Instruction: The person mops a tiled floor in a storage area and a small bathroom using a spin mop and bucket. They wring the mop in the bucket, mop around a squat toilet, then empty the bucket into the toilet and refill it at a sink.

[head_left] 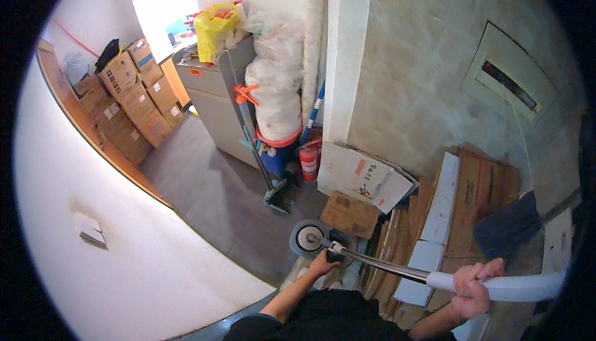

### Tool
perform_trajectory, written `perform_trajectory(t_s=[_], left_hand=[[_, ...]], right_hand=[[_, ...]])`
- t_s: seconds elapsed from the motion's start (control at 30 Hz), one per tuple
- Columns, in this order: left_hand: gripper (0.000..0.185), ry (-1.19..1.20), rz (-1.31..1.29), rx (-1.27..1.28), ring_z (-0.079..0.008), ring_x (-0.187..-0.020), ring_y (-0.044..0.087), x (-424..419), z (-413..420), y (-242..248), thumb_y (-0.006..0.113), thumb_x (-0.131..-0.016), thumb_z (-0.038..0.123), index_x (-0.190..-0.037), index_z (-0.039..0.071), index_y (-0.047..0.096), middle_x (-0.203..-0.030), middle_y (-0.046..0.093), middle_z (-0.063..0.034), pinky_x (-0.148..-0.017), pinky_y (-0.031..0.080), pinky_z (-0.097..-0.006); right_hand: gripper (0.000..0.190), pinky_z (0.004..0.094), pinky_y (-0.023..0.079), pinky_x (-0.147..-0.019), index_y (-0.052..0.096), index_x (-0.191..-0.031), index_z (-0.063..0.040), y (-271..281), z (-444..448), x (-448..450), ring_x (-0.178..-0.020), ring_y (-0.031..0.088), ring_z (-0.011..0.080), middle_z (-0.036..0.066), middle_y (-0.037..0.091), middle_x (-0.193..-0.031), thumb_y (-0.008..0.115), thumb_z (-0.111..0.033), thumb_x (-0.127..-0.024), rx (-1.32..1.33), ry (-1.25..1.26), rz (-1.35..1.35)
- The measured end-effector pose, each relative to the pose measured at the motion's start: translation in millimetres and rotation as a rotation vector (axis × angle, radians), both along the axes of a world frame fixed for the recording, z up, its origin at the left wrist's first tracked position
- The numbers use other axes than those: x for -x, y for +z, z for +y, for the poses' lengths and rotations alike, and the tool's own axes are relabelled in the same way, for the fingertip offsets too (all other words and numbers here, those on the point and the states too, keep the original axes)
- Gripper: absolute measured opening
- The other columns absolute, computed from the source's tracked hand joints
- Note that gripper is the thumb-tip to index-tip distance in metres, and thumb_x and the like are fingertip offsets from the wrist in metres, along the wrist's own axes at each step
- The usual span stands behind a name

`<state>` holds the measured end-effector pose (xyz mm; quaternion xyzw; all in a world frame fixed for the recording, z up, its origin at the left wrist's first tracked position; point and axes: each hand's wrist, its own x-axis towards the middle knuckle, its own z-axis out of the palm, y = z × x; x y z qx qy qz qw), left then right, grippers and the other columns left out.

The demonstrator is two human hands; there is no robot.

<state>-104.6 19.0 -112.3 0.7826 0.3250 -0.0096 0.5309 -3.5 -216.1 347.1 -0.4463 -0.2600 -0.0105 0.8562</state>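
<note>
My right hand [475, 290] is closed around the white grip of a spin mop's handle [396, 267], at the lower right. The metal pole runs leftward to a white joint near a round mop head, which lies over a grey mop bucket [298, 246] by my feet. At that joint, my left hand [322, 266] reaches to the bucket's near edge with its fingers apart; whether it touches the joint or the rim cannot be told. A white round basket or disc [308, 238] shows in the bucket's left part.
Flattened cardboard [349, 213] and upright boxes [470, 196] stand along the right wall. Ahead are a dustpan [279, 196], a red fire extinguisher [308, 164], a grey cabinet [209, 108] and stuffed plastic bags [274, 89]. Stacked cartons [135, 103] line the far left; a white wall [153, 248] curves nearby.
</note>
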Motion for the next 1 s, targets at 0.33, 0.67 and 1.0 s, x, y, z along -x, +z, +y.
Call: perform_trajectory(t_s=[0.33,0.67,1.0], left_hand=[[0.106,0.078,-0.137,-0.192,-0.046,-0.114,0.046,-20,-40,-25,0.079,-0.066,0.044,-0.141,-0.001,0.019,-0.126,0.042,-0.0325,-0.095,0.041,-0.0473],[0.106,0.201,-0.29,-0.264,-0.0456,-0.111,0.044,-33,-52,15,0.084,-0.059,0.019,-0.142,0.004,0.021,-0.127,0.037,-0.0292,-0.097,0.039,-0.0454],[0.069,0.231,-0.266,-0.386,-0.0406,-0.107,0.049,-26,-50,58,0.078,-0.06,0.022,-0.12,0.007,0.048,-0.118,0.047,-0.0204,-0.089,0.043,-0.0462]], right_hand=[[0.028,0.0213,0.03,-0.036,0.034,-0.088,-0.008,11,-43,26,-0.037,0.032,0.0081,0.001,0.037,-0.052,0.057,-0.005,-0.071,0.07,-0.136,-0.116],[0.027,0.023,0.03,-0.041,0.034,-0.088,-0.008,14,-51,35,-0.038,0.032,0.0098,0.001,0.036,-0.052,0.057,-0.006,-0.074,0.054,-0.214,-0.121],[0.027,0.0216,0.03,-0.041,0.033,-0.086,-0.009,16,-47,44,-0.039,0.032,0.0095,0.001,0.035,-0.054,0.057,-0.006,-0.075,0.056,-0.218,-0.118]])
